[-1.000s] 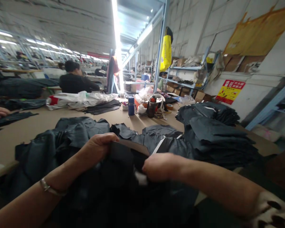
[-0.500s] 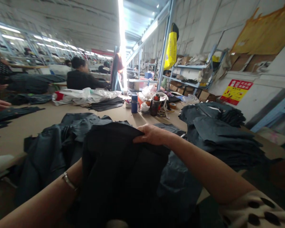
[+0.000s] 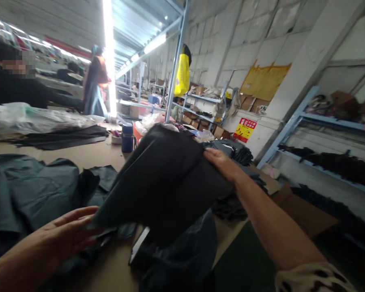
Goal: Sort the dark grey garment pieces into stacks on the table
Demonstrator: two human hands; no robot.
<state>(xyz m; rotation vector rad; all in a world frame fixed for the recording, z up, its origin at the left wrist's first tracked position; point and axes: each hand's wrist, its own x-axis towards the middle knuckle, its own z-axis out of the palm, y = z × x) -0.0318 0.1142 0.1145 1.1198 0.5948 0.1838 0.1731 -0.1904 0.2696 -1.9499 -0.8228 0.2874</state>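
A black fabric piece is held lifted above the table at mid-scene, pinched at its right edge by the closed right hand, while its near left corner is touched by the open, flat left hand, beside dark cloth spread at the left.

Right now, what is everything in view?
fabric piece: one, black, lifted above the table
fabric pile: one, dark grey-blue, on the table at left
table: one, tan, underneath
flask: one, blue, far table end
bag: one, yellow, hanging on a post
sign: one, red and yellow, on the wall
shelves: one rack, light blue, at right
seated person: one, in black, far left
left hand: one, open, by the piece's lower corner
right hand: one, gripping the piece's upper edge
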